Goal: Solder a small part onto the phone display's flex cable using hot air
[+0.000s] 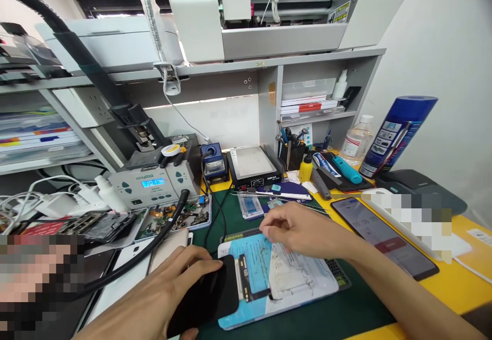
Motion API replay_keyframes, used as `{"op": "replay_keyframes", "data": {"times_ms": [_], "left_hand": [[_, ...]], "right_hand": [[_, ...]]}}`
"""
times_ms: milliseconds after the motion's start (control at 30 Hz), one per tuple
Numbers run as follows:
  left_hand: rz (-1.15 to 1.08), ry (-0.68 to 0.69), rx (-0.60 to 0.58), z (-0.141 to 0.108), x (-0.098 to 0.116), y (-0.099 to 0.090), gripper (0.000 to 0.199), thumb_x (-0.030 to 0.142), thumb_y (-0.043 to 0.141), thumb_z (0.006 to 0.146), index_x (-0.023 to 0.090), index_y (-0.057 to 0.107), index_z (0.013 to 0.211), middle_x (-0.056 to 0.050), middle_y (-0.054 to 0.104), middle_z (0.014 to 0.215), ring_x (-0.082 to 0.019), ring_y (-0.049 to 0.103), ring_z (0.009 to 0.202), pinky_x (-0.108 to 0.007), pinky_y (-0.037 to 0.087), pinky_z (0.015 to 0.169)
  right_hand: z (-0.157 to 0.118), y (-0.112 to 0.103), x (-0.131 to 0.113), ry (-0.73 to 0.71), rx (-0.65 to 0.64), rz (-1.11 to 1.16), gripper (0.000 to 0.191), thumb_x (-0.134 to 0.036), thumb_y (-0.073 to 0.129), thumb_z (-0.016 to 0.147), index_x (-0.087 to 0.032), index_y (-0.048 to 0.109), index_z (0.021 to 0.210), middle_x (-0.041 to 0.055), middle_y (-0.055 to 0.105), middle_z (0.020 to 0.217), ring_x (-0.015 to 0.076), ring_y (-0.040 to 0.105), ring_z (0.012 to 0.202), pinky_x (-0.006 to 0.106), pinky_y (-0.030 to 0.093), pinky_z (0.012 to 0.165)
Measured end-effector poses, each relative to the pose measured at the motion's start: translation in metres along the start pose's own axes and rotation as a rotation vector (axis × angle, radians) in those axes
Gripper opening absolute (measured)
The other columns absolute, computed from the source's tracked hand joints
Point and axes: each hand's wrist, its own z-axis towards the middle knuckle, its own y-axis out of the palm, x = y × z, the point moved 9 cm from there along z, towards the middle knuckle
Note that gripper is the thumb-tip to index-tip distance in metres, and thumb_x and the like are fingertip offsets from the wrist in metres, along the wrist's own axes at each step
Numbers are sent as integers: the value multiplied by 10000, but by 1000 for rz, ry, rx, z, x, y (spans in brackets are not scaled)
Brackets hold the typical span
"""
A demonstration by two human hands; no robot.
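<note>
My left hand [182,271] grips a black phone screen [215,296], fingers over its far edge and thumb at the near side. From the screen's right end extends a dark flex cable [245,278], lying over a blue and white printed packet [244,317]. Above the packet's far part, the fingers of my right hand [298,230] are curled together in a pinch; whatever they hold, if anything, is hidden. Stains and dark strands mark the packet's surface. Beneath it lies a dark perforated plate [341,273] on the green mat [369,312].
A phone [380,237] with a timer lies at right. Tweezers [274,195] rest behind the packet, before a flat heating plate [255,163]. A rework station [154,184] and tray of small parts [196,212] stand left; a black hose [154,248] crosses there.
</note>
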Motion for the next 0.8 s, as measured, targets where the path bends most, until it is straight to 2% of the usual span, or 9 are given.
{"op": "replay_keyframes", "data": {"times_ms": [133,300,400,567,667,800], "left_hand": [[15,-8,24,-9,-11,2,831,104,632,695,414,511,1457,0,584,1450,-285,607,1300,-345,571,1039],[59,-85,-89,-16,-22,13,819,176,649,751,473,420,1479,32,482,1531,-264,541,1368,-381,514,1118],[78,-120,-96,-13,-20,9,866,141,616,732,499,358,1477,49,461,1531,-237,512,1392,-402,492,1142],[106,-109,-66,-11,-19,4,834,168,636,742,475,375,1472,15,380,1622,-299,415,1483,-483,465,1165],[95,-115,-69,-13,-21,6,832,190,655,740,471,380,1473,14,398,1615,-306,403,1492,-483,475,1158],[77,-106,-41,-12,-23,4,779,200,655,755,473,415,1444,33,504,1531,-274,482,1440,-434,498,1139]], "right_hand": [[1,1,0,-1,-1,-12,247,-354,575,957,-191,740,872,29,693,722,199,646,632,278,397,542],[1,1,1,1,-3,-30,285,-384,550,982,-205,761,913,43,706,742,215,654,645,290,402,550],[1,2,0,1,-9,-34,304,-395,543,989,-203,761,901,43,691,728,219,649,644,295,399,551],[1,3,-1,-2,-18,-40,300,-402,553,990,-202,772,945,46,710,738,224,654,657,302,399,562],[1,3,-1,4,-13,-46,293,-397,551,990,-208,773,957,41,712,729,224,654,649,303,395,562],[2,3,1,16,-3,-18,260,-374,572,967,-209,771,935,32,700,701,215,640,622,296,396,551]]}}
